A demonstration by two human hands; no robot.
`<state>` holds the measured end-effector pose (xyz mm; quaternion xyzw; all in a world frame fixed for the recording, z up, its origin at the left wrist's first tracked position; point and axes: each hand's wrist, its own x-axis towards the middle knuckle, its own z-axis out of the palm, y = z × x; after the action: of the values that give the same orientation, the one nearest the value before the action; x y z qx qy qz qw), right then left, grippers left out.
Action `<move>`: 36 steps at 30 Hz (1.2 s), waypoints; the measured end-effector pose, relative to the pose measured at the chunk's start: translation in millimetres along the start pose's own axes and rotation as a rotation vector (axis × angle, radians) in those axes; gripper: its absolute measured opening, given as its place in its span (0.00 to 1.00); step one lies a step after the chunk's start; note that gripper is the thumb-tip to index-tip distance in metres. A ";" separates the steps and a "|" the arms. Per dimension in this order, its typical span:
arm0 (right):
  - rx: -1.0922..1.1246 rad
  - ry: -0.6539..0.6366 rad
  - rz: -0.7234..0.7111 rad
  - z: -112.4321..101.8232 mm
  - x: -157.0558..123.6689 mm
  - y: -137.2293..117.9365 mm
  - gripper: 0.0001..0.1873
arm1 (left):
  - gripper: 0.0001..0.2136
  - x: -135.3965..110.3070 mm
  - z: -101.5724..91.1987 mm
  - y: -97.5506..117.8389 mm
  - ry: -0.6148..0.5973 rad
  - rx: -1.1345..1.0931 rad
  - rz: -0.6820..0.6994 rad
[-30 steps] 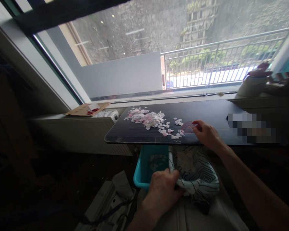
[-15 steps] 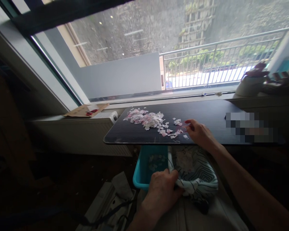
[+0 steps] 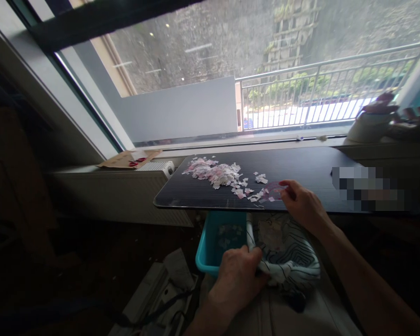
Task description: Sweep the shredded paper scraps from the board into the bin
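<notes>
Near the front edge of the dark table, my right hand pinches a thin see-through pink piece with a curved edge, perhaps a protractor. The pink piece lies low among loose paper scraps. To its left spreads a larger heap of white and pinkish paper scraps. Below the table, my left hand is closed on the near rim of a cloth-lined container with dark wavy lines; pale scraps lie inside. A turquoise bin with some scraps in it stands against its left side.
Scissors with red handles rest on brown paper by the radiator. A blurred-out object lies on the table's right end. A white box-like item and a dark strap are at lower left. A window stands behind.
My right hand has drawn slightly right and toward me with the pink piece, which shows more clearly now. My left hand keeps its hold. The whole view has shifted a little.
</notes>
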<state>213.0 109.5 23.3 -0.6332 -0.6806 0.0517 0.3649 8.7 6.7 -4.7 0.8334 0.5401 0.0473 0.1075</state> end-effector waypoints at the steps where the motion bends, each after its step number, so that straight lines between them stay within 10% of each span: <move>1: -0.004 0.020 0.021 0.1 0.3 1.7 0.17 | 0.08 0.3 0.3 -0.1 0.002 -0.002 0.000; 22: 0.216 -0.125 -0.094 26.9 -19.9 -21.8 0.17 | 0.10 0.5 4.2 -0.8 0.025 -0.012 0.035; 36: 0.077 -0.073 -0.082 35.6 29.5 -13.3 0.17 | 0.09 -1.0 5.1 -1.2 0.043 -0.013 0.021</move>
<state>184.0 147.4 17.2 -0.5882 -0.7163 0.0860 0.3655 8.2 5.7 -9.8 0.8372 0.5330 0.0696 0.1007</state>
